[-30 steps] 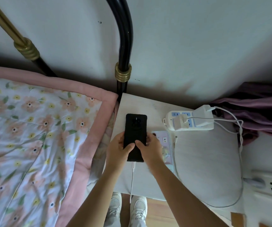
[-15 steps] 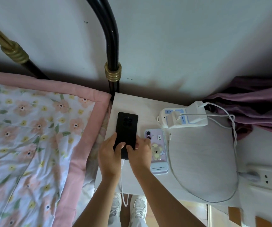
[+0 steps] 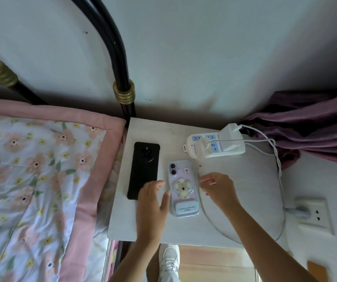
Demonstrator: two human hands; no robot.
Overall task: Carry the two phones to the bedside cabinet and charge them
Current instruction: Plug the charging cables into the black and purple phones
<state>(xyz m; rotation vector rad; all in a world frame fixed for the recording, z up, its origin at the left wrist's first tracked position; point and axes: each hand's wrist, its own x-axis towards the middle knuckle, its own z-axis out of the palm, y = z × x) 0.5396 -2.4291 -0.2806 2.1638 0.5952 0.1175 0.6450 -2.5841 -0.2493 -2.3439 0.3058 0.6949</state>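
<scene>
Both phones lie face down, lengthwise, cameras toward the wall: black phone (image 3: 143,170) left, purple phone (image 3: 183,188) beside it on the tabletop (image 3: 244,190). Left hand (image 3: 153,204) and right hand (image 3: 217,187) flank the purple one, loose and empty, power strip (image 3: 214,145) behind

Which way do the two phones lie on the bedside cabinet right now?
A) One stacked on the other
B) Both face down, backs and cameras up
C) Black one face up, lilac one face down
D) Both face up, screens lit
B: the black phone and the lilac koala-case phone lie side by side on the cabinet top, camera lenses showing on both.
</scene>
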